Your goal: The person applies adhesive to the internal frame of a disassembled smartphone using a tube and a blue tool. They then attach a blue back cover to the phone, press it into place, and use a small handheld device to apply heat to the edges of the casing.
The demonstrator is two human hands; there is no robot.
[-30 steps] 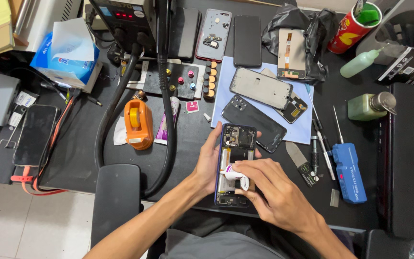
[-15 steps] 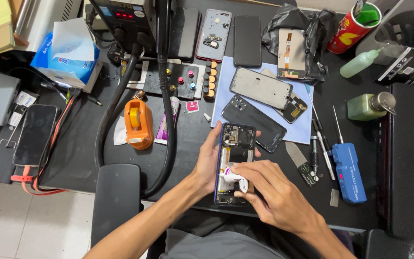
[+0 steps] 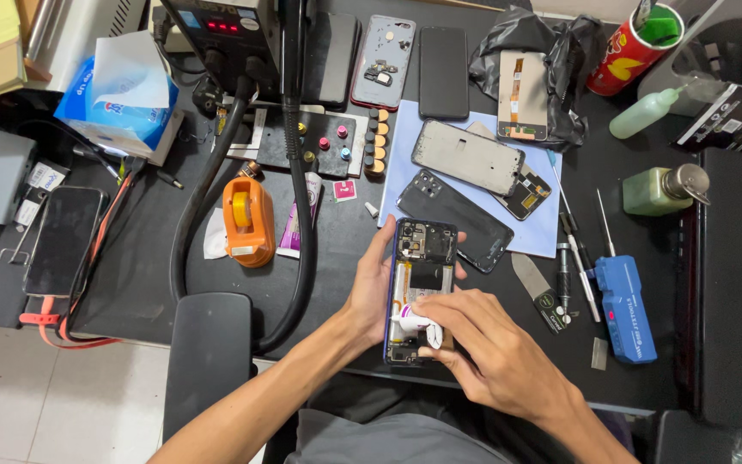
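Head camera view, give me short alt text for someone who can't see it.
A left hand steadies an opened phone with its back off on a black workbench, while the right hand presses a small white piece onto it. Around lie other phone parts, an orange tape dispenser and screwdrivers.

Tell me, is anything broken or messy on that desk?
The phone in the left hand has no back cover, so its insides show, and the right hand presses a small white tube against it. More phone parts, a loose back cover and a bare frame, lie scattered behind.
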